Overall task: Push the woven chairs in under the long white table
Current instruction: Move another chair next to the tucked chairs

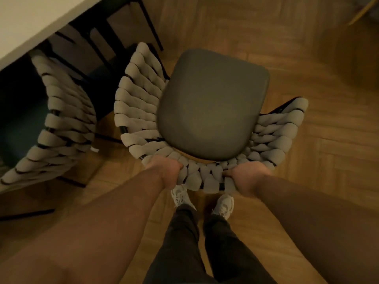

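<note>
A woven chair [139, 107] with a grey seat cushion [213, 103] stands on the wooden floor straight in front of me, clear of the table. My left hand [166, 171] grips the top of its woven backrest on the left. My right hand [246, 177] grips the same backrest on the right. A second woven chair [63, 124] stands to the left, its seat tucked under the long white table [28, 23], whose edge runs across the upper left corner.
Black table and chair legs [151, 27] show under the table's end. My legs and white shoes [180, 197] are right behind the held chair. Parquet floor [317, 160] spreads to the right; a yellowish object [361, 11] sits at the top right corner.
</note>
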Motion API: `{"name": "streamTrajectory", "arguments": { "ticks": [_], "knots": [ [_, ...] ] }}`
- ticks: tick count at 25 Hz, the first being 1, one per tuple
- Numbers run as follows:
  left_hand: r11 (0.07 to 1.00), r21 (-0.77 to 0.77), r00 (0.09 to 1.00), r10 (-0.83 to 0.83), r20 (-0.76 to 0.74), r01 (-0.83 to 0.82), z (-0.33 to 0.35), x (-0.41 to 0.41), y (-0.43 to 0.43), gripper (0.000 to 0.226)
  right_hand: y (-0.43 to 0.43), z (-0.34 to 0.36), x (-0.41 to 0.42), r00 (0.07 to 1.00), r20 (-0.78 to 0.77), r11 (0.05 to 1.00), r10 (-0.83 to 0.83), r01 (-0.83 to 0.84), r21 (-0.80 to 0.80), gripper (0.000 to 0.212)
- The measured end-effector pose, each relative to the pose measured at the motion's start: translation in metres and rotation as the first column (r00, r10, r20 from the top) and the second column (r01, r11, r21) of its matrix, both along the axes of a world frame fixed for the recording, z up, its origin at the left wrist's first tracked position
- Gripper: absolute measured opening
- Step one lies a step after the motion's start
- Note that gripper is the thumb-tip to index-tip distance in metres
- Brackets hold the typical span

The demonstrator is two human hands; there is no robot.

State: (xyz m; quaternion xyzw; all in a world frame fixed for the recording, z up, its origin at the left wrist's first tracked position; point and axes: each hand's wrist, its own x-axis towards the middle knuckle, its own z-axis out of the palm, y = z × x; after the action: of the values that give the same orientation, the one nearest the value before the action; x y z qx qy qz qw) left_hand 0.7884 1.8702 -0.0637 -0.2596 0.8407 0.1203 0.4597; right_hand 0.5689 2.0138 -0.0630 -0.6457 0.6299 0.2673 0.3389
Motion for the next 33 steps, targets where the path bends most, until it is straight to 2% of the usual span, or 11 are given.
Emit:
{"name": "streamTrajectory", "arguments": {
  "ticks": [2,5,8,10,12,14,17,19,23,26,33],
  "knots": [
    [0.998,0.045,0.998,0.052,-0.031,-0.05,-0.002,-0.007,0.0,0.065,-0.013,0.003,-0.016,0.997,-0.03,0.997,0.071,-0.071,0.015,0.063],
    [0.99,0.111,0.995,0.093,-0.025,-0.09,0.003,-0.008,-0.021,0.086,-0.023,0.001,-0.034,0.993,-0.05,0.994,0.104,-0.103,0.026,0.069],
    [1.0,0.005,0.993,-0.024,0.117,0.024,0.003,0.013,-0.073,0.093,-0.03,-0.001,-0.036,0.991,-0.061,0.991,0.118,-0.115,0.062,0.069],
    [0.996,-0.05,0.978,-0.068,0.195,0.079,-0.001,0.028,-0.097,0.089,-0.038,0.001,-0.028,0.994,-0.079,0.988,0.074,-0.062,0.141,0.072],
    [0.996,-0.063,0.977,-0.048,0.209,0.063,-0.005,0.031,-0.101,0.079,-0.043,0.002,-0.011,0.998,-0.066,0.977,-0.02,0.033,0.21,0.082],
    [0.996,-0.052,0.984,-0.065,0.168,0.075,-0.003,0.028,-0.098,0.066,-0.044,0.001,0.012,0.994,0.008,0.979,-0.11,0.107,0.174,0.09],
    [0.987,-0.101,0.988,-0.117,0.096,0.127,0.007,0.03,-0.094,0.046,-0.038,0.002,0.045,0.991,0.047,0.991,-0.126,0.123,0.047,0.074],
    [0.984,-0.127,0.99,-0.119,0.071,0.127,0.014,0.032,-0.088,0.04,-0.038,0.005,0.05,0.987,0.037,0.987,-0.157,0.155,0.039,0.071],
    [0.993,-0.113,0.999,-0.028,0.019,0.031,0.015,0.033,-0.076,0.037,-0.047,0.007,0.031,0.998,-0.005,0.998,-0.057,0.057,0.037,0.069],
    [0.992,-0.074,0.994,0.104,0.013,-0.103,0.013,0.028,-0.07,0.038,-0.06,0.003,0.009,0.998,-0.042,0.999,0.039,-0.039,0.003,0.066],
    [0.936,-0.07,0.939,0.343,-0.036,-0.345,-0.01,0.008,-0.041,0.028,-0.104,0.006,-0.051,0.959,-0.042,0.96,0.279,-0.279,0.0,0.06]
  ]
}}
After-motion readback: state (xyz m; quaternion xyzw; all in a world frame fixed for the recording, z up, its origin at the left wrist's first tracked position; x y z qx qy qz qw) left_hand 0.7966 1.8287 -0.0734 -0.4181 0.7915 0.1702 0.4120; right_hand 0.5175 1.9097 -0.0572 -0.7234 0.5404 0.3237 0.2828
